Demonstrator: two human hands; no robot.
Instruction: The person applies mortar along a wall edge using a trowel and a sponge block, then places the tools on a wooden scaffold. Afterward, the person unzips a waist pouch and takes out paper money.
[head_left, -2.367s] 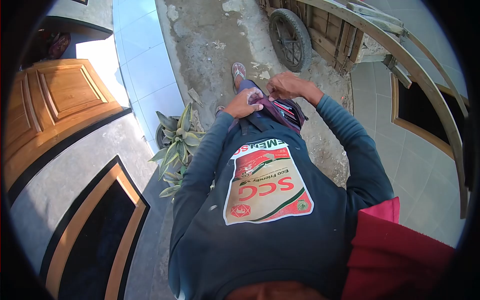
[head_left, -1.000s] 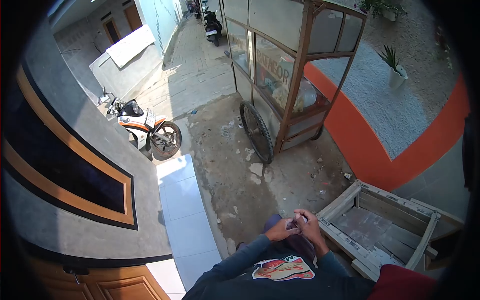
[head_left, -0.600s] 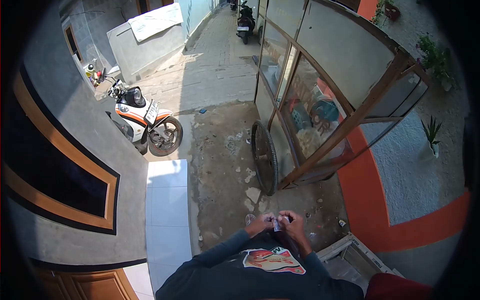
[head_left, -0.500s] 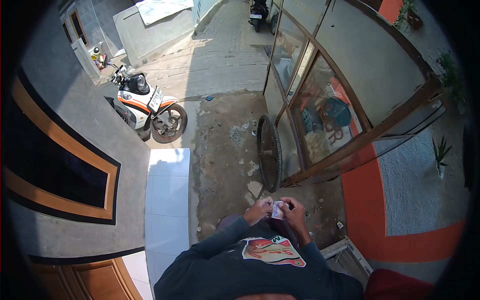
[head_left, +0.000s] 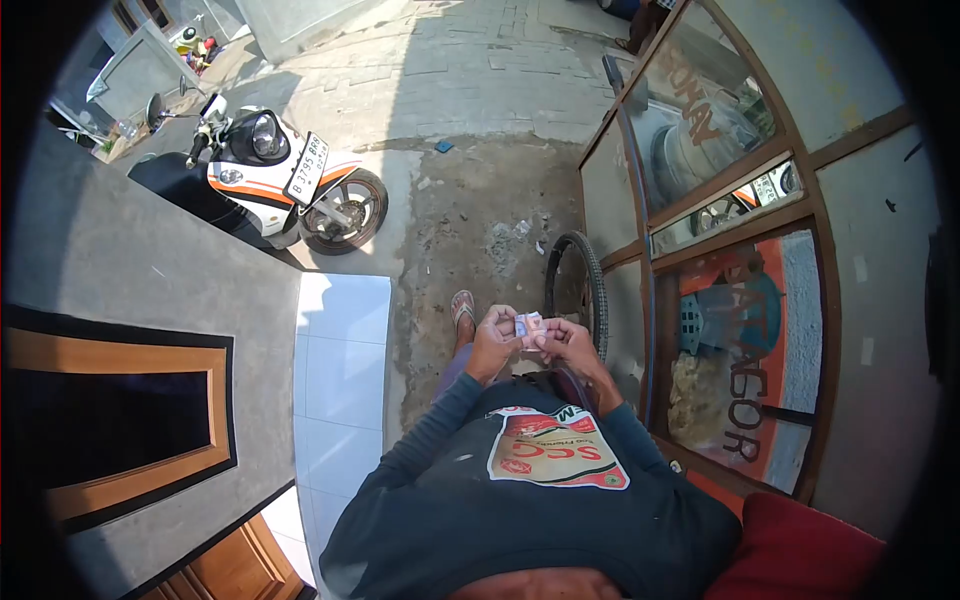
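In front of my chest, a small bundle of banknotes (head_left: 529, 326), purple and pinkish, is spread between both hands. My left hand (head_left: 492, 342) pinches its left side, with the thumb toward the middle. Closed on the right side, my right hand (head_left: 571, 348) has its thumb over the paper. How many notes there are I cannot make out. Just past my right hand stands the cart's spoked wheel (head_left: 592, 290). My sandalled foot (head_left: 462, 308) shows beyond my left hand.
A glass-sided food cart (head_left: 826, 210) stands close on my right. Ahead on the left, a white and orange scooter (head_left: 255, 180) is parked beside a tiled step (head_left: 342, 375). Rough concrete (head_left: 455, 215) runs forward to a paved lane (head_left: 480, 85). Part of a person (head_left: 640, 30) shows at the far right.
My viewpoint has moved forward and turned, so the cart and scooter look nearer. My foot has come into view. Both hands still hold the banknotes, now spread wider.
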